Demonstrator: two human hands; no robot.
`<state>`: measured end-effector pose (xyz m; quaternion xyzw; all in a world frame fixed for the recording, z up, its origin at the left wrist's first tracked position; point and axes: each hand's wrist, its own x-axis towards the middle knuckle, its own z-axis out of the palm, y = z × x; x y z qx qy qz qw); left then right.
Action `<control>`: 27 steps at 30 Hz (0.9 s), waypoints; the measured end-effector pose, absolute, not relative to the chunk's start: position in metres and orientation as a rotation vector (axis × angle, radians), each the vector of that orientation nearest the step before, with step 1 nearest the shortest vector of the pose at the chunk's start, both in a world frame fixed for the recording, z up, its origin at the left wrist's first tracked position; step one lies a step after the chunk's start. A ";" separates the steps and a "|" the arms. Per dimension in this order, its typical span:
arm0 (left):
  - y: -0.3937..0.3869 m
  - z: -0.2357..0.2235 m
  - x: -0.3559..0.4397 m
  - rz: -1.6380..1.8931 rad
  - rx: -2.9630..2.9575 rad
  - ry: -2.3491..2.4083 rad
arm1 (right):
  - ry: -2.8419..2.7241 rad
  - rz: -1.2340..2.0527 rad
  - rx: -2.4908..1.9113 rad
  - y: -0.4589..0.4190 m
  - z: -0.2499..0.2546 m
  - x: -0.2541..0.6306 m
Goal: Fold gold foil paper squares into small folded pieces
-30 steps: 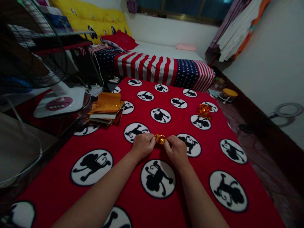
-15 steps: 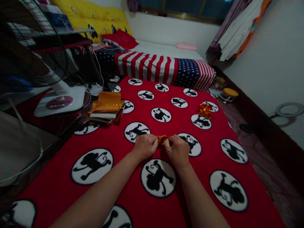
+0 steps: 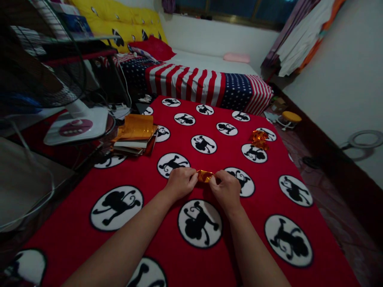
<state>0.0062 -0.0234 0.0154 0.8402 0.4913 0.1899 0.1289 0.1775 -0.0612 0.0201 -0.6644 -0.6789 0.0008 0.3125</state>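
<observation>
A small folded piece of shiny gold foil paper [image 3: 205, 176] is stretched between my two hands, over the red monkey-print cloth [image 3: 197, 161]. My left hand [image 3: 182, 182] pinches its left end with closed fingers. At the other end, my right hand [image 3: 226, 187] grips it between thumb and curled fingers. The fingers hide both ends of the foil. To the far left lies a stack of gold foil sheets and papers [image 3: 136, 135]. A few crumpled or folded gold foil pieces [image 3: 259, 139] rest on the cloth at the right.
A fan with a white base [image 3: 89, 123] stands at the left beside a small table. Behind the cloth is a bed with a striped and starred cover [image 3: 185, 81]. A yellow stool [image 3: 290, 116] is on the floor at the right, near the wall.
The foil between my hands looked curled half a second ago and now appears flatter and wider. My hands have shifted slightly, staying at nearly the same place.
</observation>
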 end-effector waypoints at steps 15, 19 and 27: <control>-0.023 0.014 0.008 0.619 2.349 1.541 | -1.709 0.246 -1.738 -0.061 0.016 0.182; -0.021 0.010 0.010 0.658 2.310 1.599 | -1.766 0.255 -1.665 -0.062 0.016 0.180; -0.021 0.012 0.009 0.650 2.315 1.570 | -1.812 0.336 -1.545 -0.061 0.016 0.184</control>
